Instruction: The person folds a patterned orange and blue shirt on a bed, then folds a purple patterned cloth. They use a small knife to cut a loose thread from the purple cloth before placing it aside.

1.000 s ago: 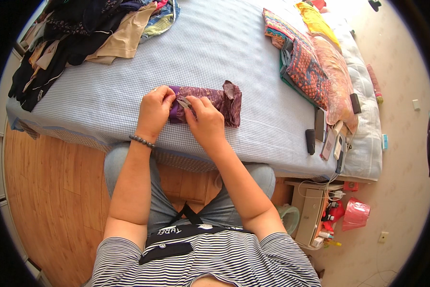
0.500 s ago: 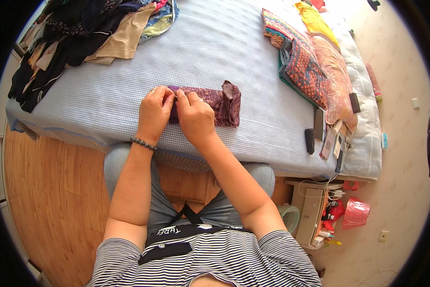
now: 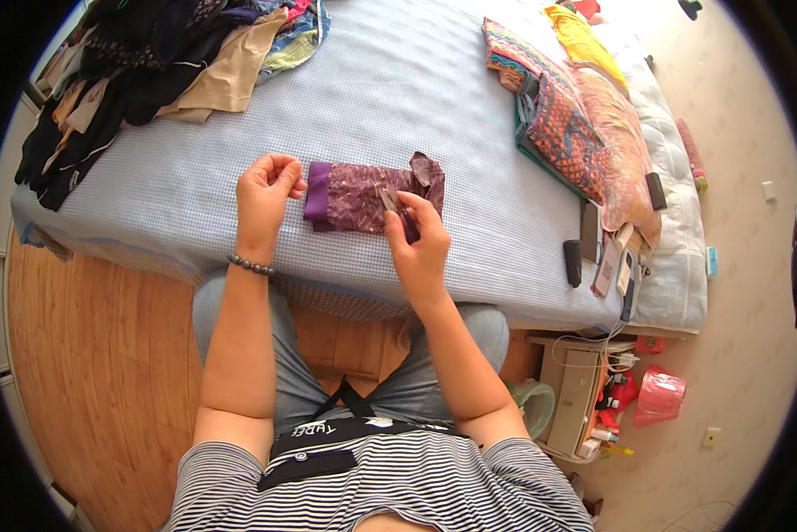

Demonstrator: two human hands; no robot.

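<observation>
Head view: shirt (image 3: 345, 488), one, black-and-white striped, with a black panel across the front. Jeans (image 3: 489, 330), light blue, both knees at the near side of the bed (image 3: 372, 97). Floor (image 3: 106, 355), wood planks, at lower left. Cabinet (image 3: 569, 403), beige, at lower right; a translucent green bin (image 3: 537, 408) just beside it, a pink shade (image 3: 660, 395) on its other side.

Bracelet (image 3: 252, 265), dark round beads, on the left wrist. Left hand (image 3: 270, 191), raised just beside the left end of the cloth (image 3: 354, 199): fingers curled, thumb against them, grip narrow; cannot tell whether anything thin is pinched. Right hand (image 3: 422, 235), over the right half of the cloth: grip closed on a small metal tool (image 3: 389, 199), partly hidden by the fingers, its grey tip pointing forward and left.

Cloth, maroon patterned, folded to an oblong, lying on the bed close to its near edge; plain purple band at left, crumpled part at right. Bed cover, blue-and-white check.

Black case (image 3: 573, 263) and phone (image 3: 606, 268), near each other, on the bed at right.

Clothes (image 3: 150, 62), one heap, mostly black and beige, far left. Blankets (image 3: 562, 124), folded, multicoloured, far right; pink pillow (image 3: 609, 124) alongside; yellow cover (image 3: 584, 44) beyond.
</observation>
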